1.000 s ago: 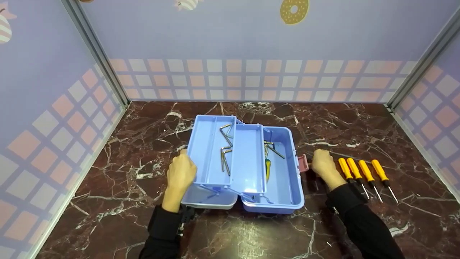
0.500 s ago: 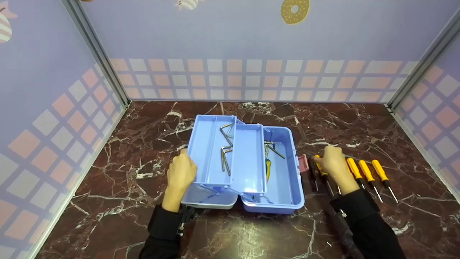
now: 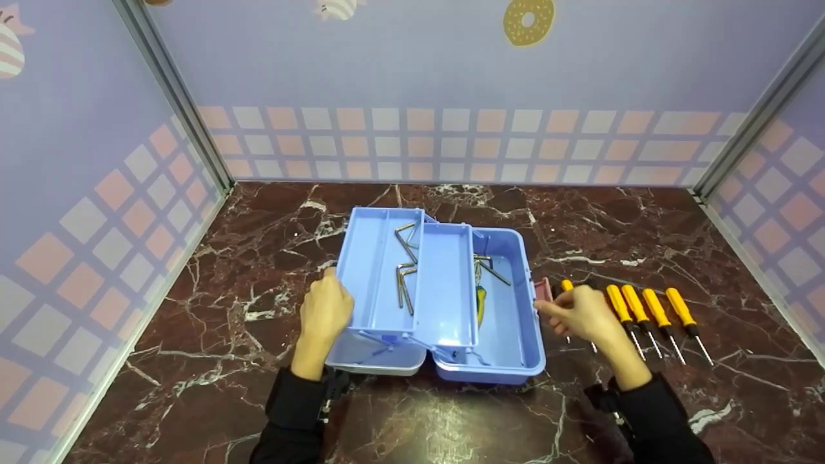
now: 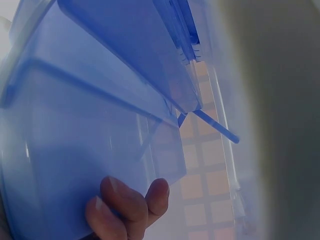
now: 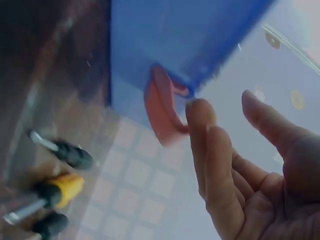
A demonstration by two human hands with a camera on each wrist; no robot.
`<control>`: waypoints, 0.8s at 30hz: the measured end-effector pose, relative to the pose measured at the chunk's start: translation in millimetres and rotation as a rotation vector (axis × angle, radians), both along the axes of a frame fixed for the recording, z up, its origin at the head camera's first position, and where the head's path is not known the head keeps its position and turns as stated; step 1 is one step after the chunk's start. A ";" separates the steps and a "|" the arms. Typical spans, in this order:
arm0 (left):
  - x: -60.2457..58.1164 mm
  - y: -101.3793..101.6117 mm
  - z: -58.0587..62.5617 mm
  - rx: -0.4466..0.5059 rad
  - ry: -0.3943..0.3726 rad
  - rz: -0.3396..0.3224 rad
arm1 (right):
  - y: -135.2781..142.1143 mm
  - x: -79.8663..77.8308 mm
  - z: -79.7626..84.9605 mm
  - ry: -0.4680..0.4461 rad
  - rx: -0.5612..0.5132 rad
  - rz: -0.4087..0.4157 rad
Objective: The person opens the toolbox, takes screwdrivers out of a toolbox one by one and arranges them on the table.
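Observation:
An opened blue toolbox stands mid-table with its tiered trays spread to the left. My left hand grips its left side by the lid; in the left wrist view curled fingers lie against the translucent blue plastic. At the right wall, my right hand is held by the pink latch, thumb and fingers apart, with nothing in it. Whether a fingertip touches the latch I cannot tell. Several hex keys lie in the upper tray, and a yellow-green-handled tool is in the main compartment.
Several yellow-handled screwdrivers lie in a row right of the toolbox, partly behind my right hand. A dark-handled screwdriver lies closest to the box. Patterned panels enclose the marble-look table at the back and sides.
My right hand first moved right, away from the latch and over the screwdrivers, then came back left to the latch with its fingers extended. The left hand and toolbox have stayed put.

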State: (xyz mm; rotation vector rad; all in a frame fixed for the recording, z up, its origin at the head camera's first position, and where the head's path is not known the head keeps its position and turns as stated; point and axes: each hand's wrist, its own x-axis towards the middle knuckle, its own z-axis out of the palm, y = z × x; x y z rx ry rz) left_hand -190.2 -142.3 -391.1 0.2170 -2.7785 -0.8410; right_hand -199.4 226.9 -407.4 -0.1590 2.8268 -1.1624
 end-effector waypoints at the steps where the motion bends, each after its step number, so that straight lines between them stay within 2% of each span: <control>1: -0.3 0.3 -0.2 -0.003 0.004 -0.001 | -0.8 0.5 -3.0 -0.013 -0.009 0.004; 5: -1.4 1.2 -0.8 -0.016 0.014 -0.001 | -3.3 1.1 -12.1 -0.055 -0.046 0.057; 11: -1.5 1.8 -0.6 -0.010 0.010 -0.001 | -5.0 -2.5 -20.0 0.018 -0.006 0.198; 14: -0.7 0.8 -1.0 0.002 0.000 0.001 | -4.7 -3.7 -22.0 -0.001 -0.039 0.246; 20: 0.1 -1.3 -1.6 -0.003 0.000 -0.012 | -4.1 -3.9 -22.3 -0.101 -0.137 0.257; 24: 1.0 -4.9 -1.8 -0.006 0.014 -0.055 | -7.6 1.2 -15.5 -0.121 -0.162 0.248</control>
